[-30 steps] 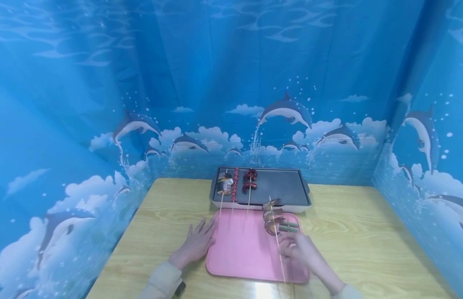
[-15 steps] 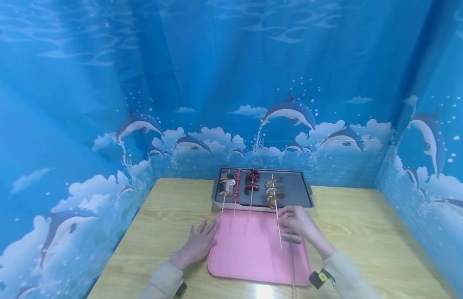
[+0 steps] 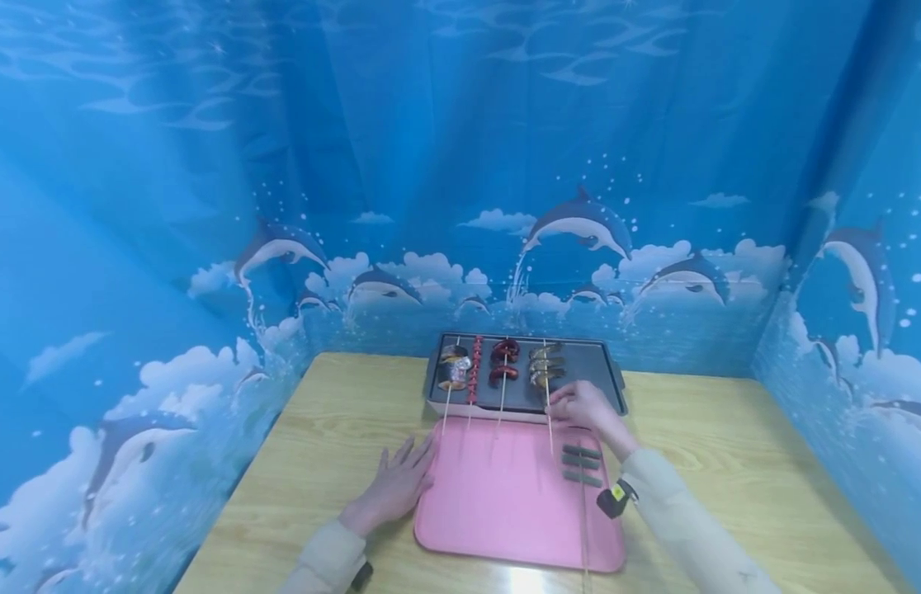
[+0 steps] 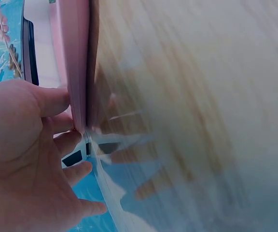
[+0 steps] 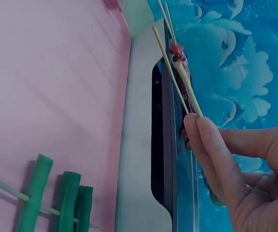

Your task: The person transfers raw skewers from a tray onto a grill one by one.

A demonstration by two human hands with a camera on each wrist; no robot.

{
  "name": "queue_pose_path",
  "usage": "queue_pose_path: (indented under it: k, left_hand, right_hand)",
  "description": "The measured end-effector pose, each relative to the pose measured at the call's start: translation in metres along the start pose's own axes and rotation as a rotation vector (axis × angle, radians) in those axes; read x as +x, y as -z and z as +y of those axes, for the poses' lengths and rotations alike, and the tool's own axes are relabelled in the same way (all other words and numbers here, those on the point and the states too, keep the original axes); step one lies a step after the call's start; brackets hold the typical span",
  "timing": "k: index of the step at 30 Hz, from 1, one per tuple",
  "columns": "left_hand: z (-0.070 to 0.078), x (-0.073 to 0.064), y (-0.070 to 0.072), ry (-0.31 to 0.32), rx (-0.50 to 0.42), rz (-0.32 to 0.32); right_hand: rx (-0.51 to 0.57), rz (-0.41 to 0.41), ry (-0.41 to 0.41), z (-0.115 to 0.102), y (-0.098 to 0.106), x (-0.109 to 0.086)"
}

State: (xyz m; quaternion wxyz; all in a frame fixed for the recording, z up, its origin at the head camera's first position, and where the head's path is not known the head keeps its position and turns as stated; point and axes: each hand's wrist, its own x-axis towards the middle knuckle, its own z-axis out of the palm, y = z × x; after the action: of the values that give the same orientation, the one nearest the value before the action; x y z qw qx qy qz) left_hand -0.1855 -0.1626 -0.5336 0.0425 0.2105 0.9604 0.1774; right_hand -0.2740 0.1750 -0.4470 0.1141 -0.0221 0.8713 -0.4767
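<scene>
My right hand (image 3: 585, 406) pinches the stick of a shrimp skewer (image 3: 545, 367) between thumb and fingers. Its brown shrimps lie over the dark griddle (image 3: 590, 367), and the stick's near end reaches out above the pink tray (image 3: 498, 503). The right wrist view shows the fingertips (image 5: 193, 118) on the pale stick at the griddle's edge. At the tray's left rim, my left hand (image 3: 395, 483) rests with fingers spread. Its thumb (image 4: 57, 100) touches the rim in the left wrist view. A skewer of green stick-shaped pieces (image 3: 582, 464) lies on the tray's right side.
On the griddle's left half lie a skewer of thick silvery-skinned chunks (image 3: 453, 371), a thin red skewer (image 3: 474, 371) and one with dark red curled pieces (image 3: 505, 375). A wooden table (image 3: 698, 445) surrounds the tray. Behind stands a blue dolphin-print curtain (image 3: 460, 165).
The right hand has carried the shrimp skewer forward from above the tray onto the griddle, right of the other skewers. The green skewer has come into fuller view. The left hand stays at the tray.
</scene>
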Motion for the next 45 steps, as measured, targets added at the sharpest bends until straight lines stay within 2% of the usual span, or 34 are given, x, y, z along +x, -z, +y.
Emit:
queue_pose_path:
  k: [4, 11, 15, 20, 27, 31, 34, 39, 45]
  left_hand:
    - [0.000, 0.001, -0.001, 0.003, 0.006, 0.000]
    - [-0.002, 0.003, -0.003, 0.017, 0.013, -0.001]
    - [-0.002, 0.003, -0.004, 0.019, 0.021, -0.001]
    - [-0.001, 0.003, -0.005, 0.016, 0.017, -0.003]
    - [-0.002, 0.004, -0.004, 0.013, 0.008, -0.002]
    - [-0.002, 0.003, -0.004, 0.013, -0.002, 0.004]
    - [-0.002, 0.003, -0.004, 0.019, -0.007, 0.001]
    - [0.000, 0.002, -0.003, 0.016, -0.011, 0.006]
    - [0.002, 0.000, -0.001, 0.017, -0.009, 0.009]
  right_hand:
    - [0.140, -0.022, -0.051, 0.000, -0.001, 0.008]
    - [0.182, -0.052, -0.069, -0.002, 0.000, 0.018]
    - [0.128, -0.062, -0.066, -0.001, 0.001, 0.021]
    - [-0.022, -0.014, -0.039, 0.004, 0.000, 0.021]
    - [-0.123, 0.065, -0.048, 0.007, -0.004, 0.019]
    - [-0.187, 0.087, -0.018, 0.008, -0.004, 0.018]
    - [-0.175, 0.122, 0.005, 0.008, -0.001, 0.014]
    - [-0.097, 0.210, 0.069, 0.009, 0.006, 0.000]
    - [-0.041, 0.285, 0.119, 0.022, 0.011, -0.022]
